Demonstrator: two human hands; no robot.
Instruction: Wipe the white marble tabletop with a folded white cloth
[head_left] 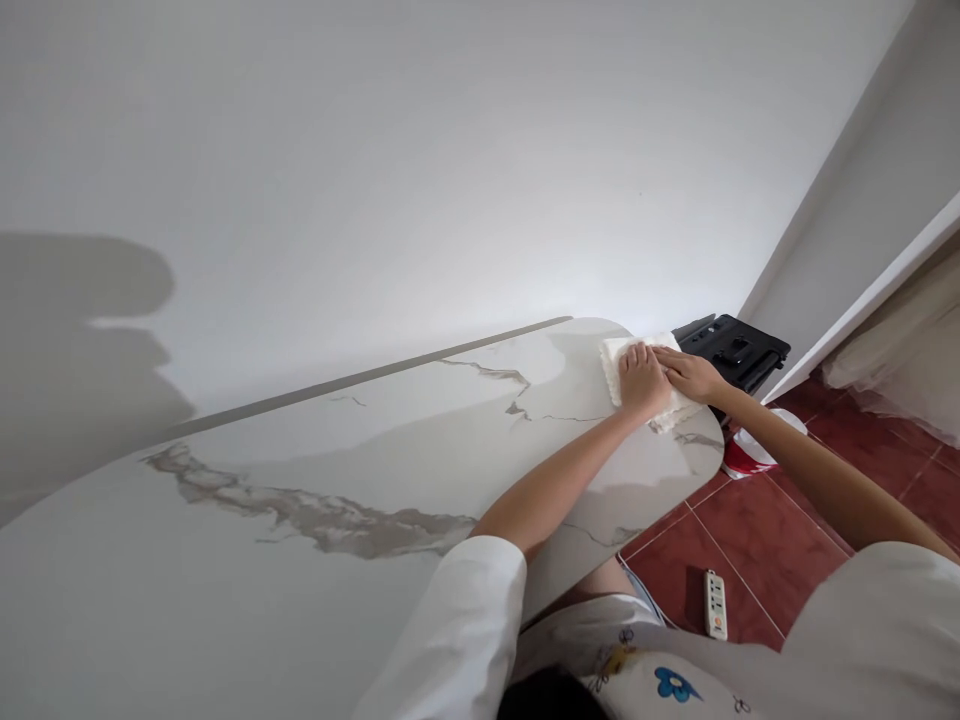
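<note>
A white cloth (612, 358) lies bunched near the right rounded end of the marble-patterned table (420, 450). My left hand (643, 382) presses down on it with the fingers curled into the fabric. Close against it, my right hand (691, 376) rests on the cloth too, its fingers stretched toward the left hand and touching or nearly touching it. Part of the cloth is hidden under both hands.
A white wall (450, 180) runs along the table's far edge. Beyond the right end stands a black case (739, 350), with a red and white item (750, 452) below it. On the red tiled floor (750, 530) lies a power strip (715, 604). A pale curtain (900, 330) hangs at right.
</note>
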